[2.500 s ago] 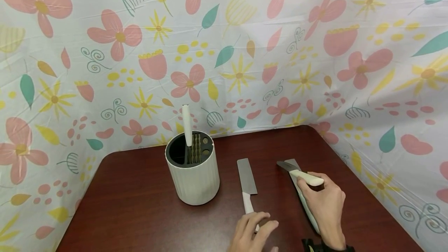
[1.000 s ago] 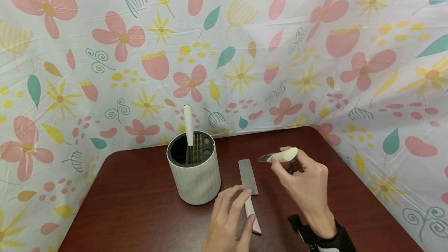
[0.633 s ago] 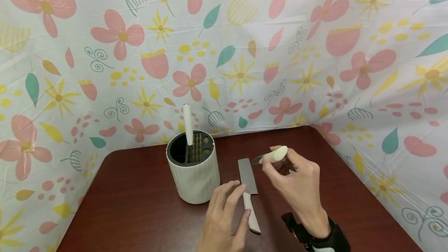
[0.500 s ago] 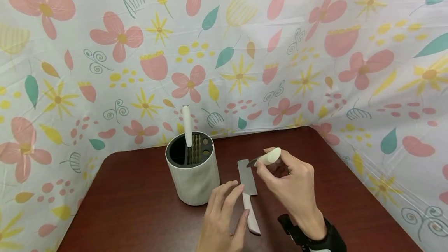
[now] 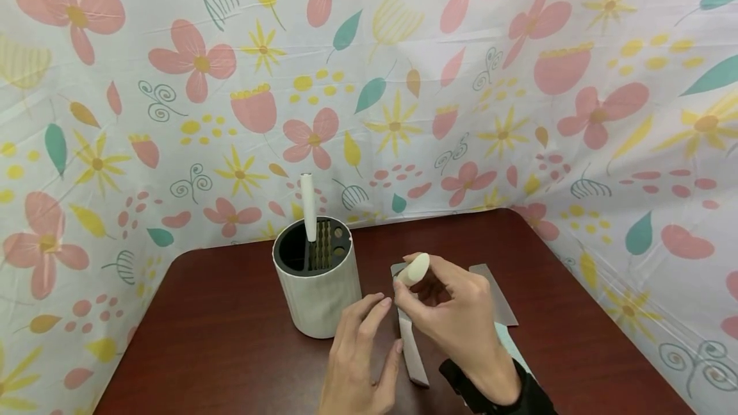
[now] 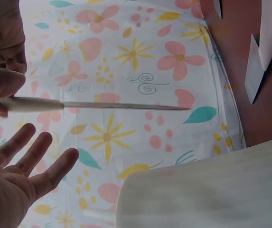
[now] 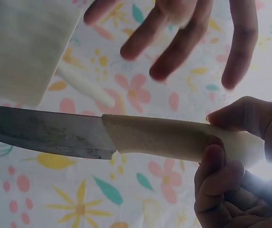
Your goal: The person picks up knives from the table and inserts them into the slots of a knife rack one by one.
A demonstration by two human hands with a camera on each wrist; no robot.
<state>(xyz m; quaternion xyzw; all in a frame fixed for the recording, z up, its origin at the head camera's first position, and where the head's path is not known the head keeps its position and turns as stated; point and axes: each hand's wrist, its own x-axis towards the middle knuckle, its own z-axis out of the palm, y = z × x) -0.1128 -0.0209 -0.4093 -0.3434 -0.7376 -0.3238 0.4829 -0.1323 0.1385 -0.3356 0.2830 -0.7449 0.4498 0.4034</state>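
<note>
My right hand pinches the cream handle of a small kitchen knife, held above the table. In the left wrist view, this knife appears nearly edge-on. Below it lies a cleaver with a white handle, its blade partly hidden by my right hand. Fingers spread and holding nothing, my left hand hovers between the cleaver's handle and a white ribbed knife holder. A white handle stands upright in the holder's black slotted top.
A second cleaver with a pale handle lies to the right, partly behind my right hand and wrist. The dark red table has rounded back corners. Flowered cloth hangs behind and beside it.
My right hand has carried the small knife leftward from above the right cleaver to above the middle one. My left hand has moved left and forward, off the middle cleaver's handle end.
</note>
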